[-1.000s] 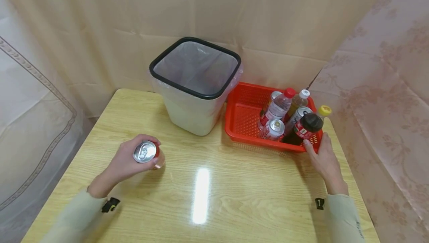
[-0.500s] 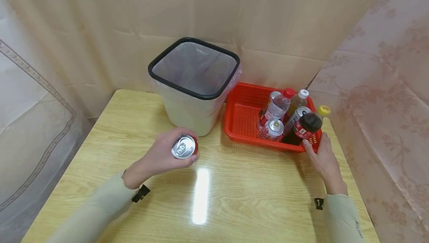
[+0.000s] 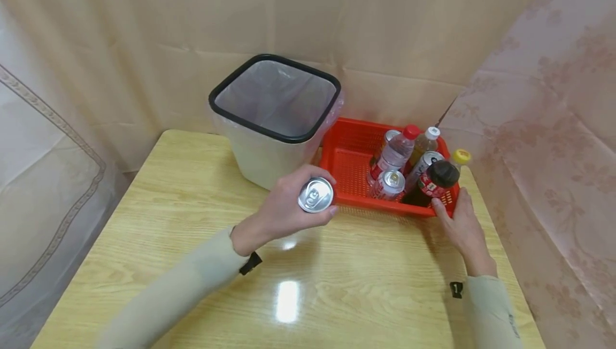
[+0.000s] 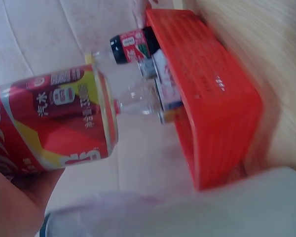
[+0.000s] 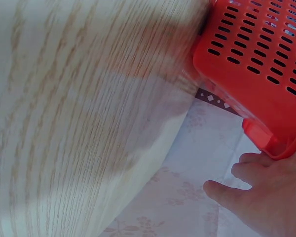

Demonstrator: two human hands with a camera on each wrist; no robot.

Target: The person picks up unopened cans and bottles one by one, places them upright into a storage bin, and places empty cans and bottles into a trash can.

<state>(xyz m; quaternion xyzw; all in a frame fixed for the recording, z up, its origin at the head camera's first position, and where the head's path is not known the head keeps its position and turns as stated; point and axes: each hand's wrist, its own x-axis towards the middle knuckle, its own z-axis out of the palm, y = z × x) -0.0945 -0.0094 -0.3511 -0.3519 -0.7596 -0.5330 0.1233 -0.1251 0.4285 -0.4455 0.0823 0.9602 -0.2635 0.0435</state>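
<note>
In the head view my left hand point(image 3: 281, 207) grips an upright soda can point(image 3: 315, 195), fingers and thumb round its side, just left of the red plastic basket point(image 3: 350, 172). The left wrist view shows the can's red and yellow printed side point(image 4: 54, 118). My right hand point(image 3: 466, 234) holds the basket's near right corner, thumb over the rim. Inside the basket stand several bottles and cans: a red-capped clear bottle point(image 3: 396, 152), a dark cola bottle point(image 3: 435, 179), a white-capped bottle point(image 3: 425, 145), a yellow-capped bottle point(image 3: 461, 157) and a red-and-white can point(image 3: 387, 184).
A pale bin point(image 3: 255, 159) with a black rim and a plastic liner stands at the back, close to the basket's left side. Both are on a wooden table point(image 3: 375, 285). Curtains point(image 3: 394, 28) hang behind and at the sides.
My left hand has carried the can rightward and a little back, from the table's left part to beside the basket. The right hand stays at the basket's corner.
</note>
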